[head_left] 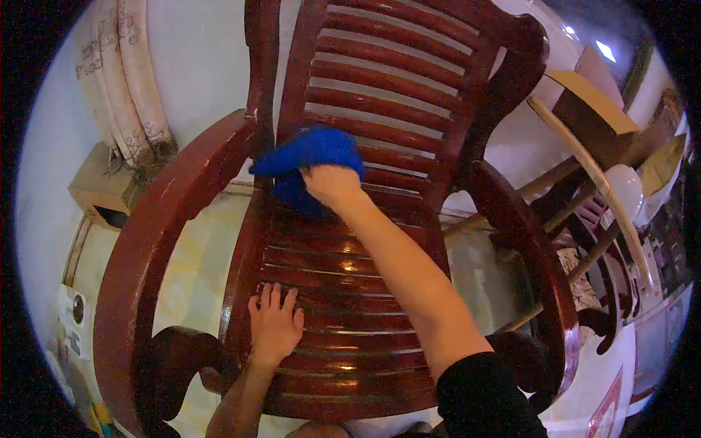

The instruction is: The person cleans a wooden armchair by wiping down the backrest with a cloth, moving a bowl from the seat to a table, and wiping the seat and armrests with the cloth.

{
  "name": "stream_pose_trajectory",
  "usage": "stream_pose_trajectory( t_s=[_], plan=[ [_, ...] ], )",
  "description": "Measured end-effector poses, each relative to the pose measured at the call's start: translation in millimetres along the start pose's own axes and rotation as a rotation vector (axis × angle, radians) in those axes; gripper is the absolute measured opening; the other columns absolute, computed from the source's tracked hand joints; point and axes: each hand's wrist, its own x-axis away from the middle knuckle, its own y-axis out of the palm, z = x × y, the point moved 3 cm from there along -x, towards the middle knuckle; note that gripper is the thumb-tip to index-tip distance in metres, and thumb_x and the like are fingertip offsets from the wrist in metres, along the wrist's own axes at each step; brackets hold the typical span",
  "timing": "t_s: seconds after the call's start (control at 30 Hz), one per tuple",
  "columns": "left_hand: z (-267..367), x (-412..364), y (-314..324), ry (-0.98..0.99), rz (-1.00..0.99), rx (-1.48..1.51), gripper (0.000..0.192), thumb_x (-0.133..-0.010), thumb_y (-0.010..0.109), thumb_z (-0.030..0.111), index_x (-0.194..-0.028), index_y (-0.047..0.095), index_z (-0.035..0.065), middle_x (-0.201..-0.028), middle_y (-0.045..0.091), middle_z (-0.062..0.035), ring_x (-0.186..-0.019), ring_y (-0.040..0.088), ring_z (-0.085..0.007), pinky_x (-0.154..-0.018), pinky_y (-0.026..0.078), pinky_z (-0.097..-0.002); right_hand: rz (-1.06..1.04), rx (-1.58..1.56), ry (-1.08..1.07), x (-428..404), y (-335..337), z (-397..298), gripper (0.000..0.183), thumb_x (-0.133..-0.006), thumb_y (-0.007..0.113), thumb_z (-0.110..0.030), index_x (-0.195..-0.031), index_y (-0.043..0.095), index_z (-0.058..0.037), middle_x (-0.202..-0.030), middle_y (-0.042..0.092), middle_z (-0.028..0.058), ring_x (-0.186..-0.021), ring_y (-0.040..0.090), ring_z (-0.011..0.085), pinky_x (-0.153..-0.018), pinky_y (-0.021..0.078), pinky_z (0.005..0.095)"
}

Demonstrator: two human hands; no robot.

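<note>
Before me stands a dark red-brown slatted wooden armchair [356,284], its seat sloping up into a tall slatted back [394,63]. My right hand [335,186] grips a blue cloth [323,145] where the seat meets the lower left part of the back. One end of the cloth trails left toward the chair's side post. My left hand [275,331] rests flat on the left side of the seat slats, fingers spread, holding nothing. A curved armrest [164,224] rises to the left of it. The palm side of my right hand is hidden.
At the left, a cardboard box [104,183] sits near a bundled patterned curtain [123,82]. A second wooden armrest [526,257] bounds the right. Beyond it stand a wooden frame with a curved rail [602,180] and an open cardboard box [591,104]. Light floor tiles [191,263] show beneath.
</note>
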Motion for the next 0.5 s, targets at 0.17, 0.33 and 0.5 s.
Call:
stream_pose_trajectory(
  t_s=[0.17,0.33,0.5],
  plan=[
    [-5,4,6,-0.007,0.033,-0.008,0.044,-0.093,0.047,0.031,-0.131,0.049,0.0083,-0.136,0.043,-0.0215,-0.129,0.036,-0.0366,-0.105,0.025,-0.0544,0.446,0.222,0.062,65,-6,101,0.024,-0.088,0.045,-0.022,-0.088,0.065,-0.0081,-0.091,0.066,0.0148,-0.081,0.064,0.0334,-0.072,0.0507,0.0480],
    [8,-3,7,-0.001,0.021,0.005,0.045,-0.093,0.047,0.031,-0.132,0.048,0.0088,-0.137,0.042,-0.0215,-0.131,0.034,-0.0363,-0.107,0.023,-0.0544,-0.067,0.315,0.463,144,-3,223,0.041,-0.092,0.038,-0.034,-0.124,0.056,-0.0166,-0.114,0.063,0.0197,-0.095,0.064,0.0396,-0.092,0.0460,0.0516],
    [1,2,8,-0.040,-0.021,-0.007,0.046,-0.092,0.047,0.031,-0.132,0.048,0.0079,-0.139,0.040,-0.0217,-0.132,0.033,-0.0359,-0.108,0.021,-0.0543,-0.174,0.389,0.391,171,-3,204,0.041,-0.089,0.043,-0.032,-0.121,0.058,-0.0113,-0.115,0.063,0.0202,-0.097,0.063,0.0405,-0.092,0.0456,0.0532]
  ],
)
